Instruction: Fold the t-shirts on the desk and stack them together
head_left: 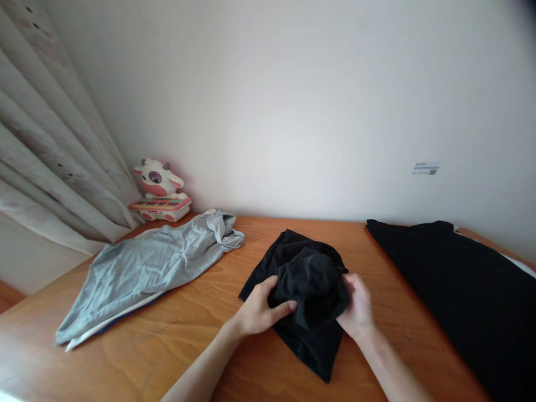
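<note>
A bunched black garment [310, 273] lies near the middle of the wooden table, part of it gathered up and part spread flat beneath. My left hand [262, 307] grips its left side, thumb on top and the other fingers hidden under the cloth. On the right side, my right hand [355, 307] pinches the garment's edge, with its fingertips partly covered by fabric. The kind of garment cannot be made out.
Grey clothing [146, 273] lies at the left over white and dark blue cloth. A large black cloth [456, 285] covers the right side. At the back left stands a cow toy [161, 192] with a keyboard, beside a curtain [50, 134]. The wooden table [180, 324] meets a white wall.
</note>
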Tool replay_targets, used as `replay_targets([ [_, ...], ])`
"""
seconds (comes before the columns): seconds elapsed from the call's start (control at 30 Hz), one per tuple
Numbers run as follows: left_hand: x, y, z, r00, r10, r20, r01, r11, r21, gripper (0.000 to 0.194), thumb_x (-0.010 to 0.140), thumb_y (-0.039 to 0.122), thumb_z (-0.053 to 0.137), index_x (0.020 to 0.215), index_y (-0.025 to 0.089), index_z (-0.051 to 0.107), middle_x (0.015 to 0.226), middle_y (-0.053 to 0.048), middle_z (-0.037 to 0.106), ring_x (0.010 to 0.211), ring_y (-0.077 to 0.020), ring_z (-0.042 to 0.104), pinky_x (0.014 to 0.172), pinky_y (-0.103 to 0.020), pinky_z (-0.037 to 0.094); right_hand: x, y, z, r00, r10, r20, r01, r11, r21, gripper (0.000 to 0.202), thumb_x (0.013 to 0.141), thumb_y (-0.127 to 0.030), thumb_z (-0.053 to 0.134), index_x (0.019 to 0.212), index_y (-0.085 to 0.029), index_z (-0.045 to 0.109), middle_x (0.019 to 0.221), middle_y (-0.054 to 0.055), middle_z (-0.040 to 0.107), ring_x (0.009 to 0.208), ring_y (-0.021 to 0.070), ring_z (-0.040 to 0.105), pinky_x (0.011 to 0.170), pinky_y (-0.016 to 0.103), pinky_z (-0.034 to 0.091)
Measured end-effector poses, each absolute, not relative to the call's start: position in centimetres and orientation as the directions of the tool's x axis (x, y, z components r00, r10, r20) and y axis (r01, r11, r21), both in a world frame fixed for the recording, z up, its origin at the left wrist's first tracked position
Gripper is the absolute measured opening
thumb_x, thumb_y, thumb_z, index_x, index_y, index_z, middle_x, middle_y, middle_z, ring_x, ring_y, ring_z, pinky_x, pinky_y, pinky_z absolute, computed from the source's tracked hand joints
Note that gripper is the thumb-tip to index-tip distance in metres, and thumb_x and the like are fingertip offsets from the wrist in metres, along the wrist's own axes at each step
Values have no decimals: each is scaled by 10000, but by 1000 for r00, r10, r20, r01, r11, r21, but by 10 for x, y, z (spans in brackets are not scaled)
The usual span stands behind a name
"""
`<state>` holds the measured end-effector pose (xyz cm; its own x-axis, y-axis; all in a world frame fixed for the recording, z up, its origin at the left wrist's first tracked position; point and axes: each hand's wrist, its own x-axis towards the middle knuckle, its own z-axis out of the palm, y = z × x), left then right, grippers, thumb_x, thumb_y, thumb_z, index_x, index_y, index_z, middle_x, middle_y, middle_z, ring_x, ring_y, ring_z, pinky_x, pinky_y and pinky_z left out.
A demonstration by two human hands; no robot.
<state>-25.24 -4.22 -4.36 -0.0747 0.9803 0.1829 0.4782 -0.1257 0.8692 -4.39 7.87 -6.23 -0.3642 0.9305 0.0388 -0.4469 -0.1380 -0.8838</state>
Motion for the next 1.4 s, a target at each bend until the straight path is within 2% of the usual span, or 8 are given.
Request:
replay_targets([
  [0.33,-270,-38,-42,-303,933,194,120,-165,979,456,834,624,735,857,180,638,803,-3,655,755,-157,609,702,-253,514,-38,73,-43,-370,928,-33,-471,-218,-855,512,552,-431,962,838,-274,567,746,-60,721,666,177,683,586,273,536],
  [0.6,-289,-40,-14,-836,541,96,-194,-454,869,440,741,575,846,973,250,662,928,15,702,873,-157,676,790,-237,546,-23,97,-35,168,985,-27,-289,23,-957,649,460,-651,932,806,-206,609,720,-30,667,729,159,631,702,278,499],
  [0.73,-317,-44,5,-966,250,71,-108,-635,765,363,777,504,834,964,283,615,986,39,687,919,-135,664,804,-223,547,6,121,-43,530,846,64,-239,221,-946,633,523,-719,865,777,-193,618,784,-5,638,752,163,596,752,323,498],
  [0.83,-327,-44,6,-944,274,184,-54,-679,732,344,755,449,823,879,254,568,901,56,656,868,-124,645,805,-224,533,25,138,-56,676,721,149,-105,295,-950,616,550,-712,845,784,-215,566,779,-10,588,740,182,592,763,369,514],
  [1.0,-315,-38,-24,-877,365,313,272,-160,949,533,697,388,787,1126,174,556,1062,-64,617,1085,-286,626,1008,-461,493,25,140,-79,362,857,365,455,179,-872,718,640,-752,736,1001,-140,638,967,170,667,960,365,653,888,528,521],
  [1.1,-310,-36,-46,-724,374,580,679,235,696,760,691,292,777,1332,62,438,1334,-226,474,1365,-428,414,1148,-646,304,13,127,-84,116,874,472,750,235,-618,911,707,-789,637,1271,-74,608,1207,289,630,1178,458,585,1002,587,459],
  [1.2,-307,-38,-53,-475,425,770,878,291,381,777,783,242,700,1441,57,330,1494,-294,316,1467,-453,262,1156,-681,255,7,118,-85,21,925,378,852,181,-492,956,759,-817,563,1402,-110,550,1281,290,606,1195,471,587,972,588,473],
  [1.4,-294,-45,-42,-174,697,696,985,125,121,624,942,347,629,1513,241,400,1606,-184,398,1487,-367,349,1205,-583,205,20,131,-87,-137,983,126,751,186,-634,575,760,-562,681,1218,-214,656,1143,155,730,1107,365,678,920,458,515],
])
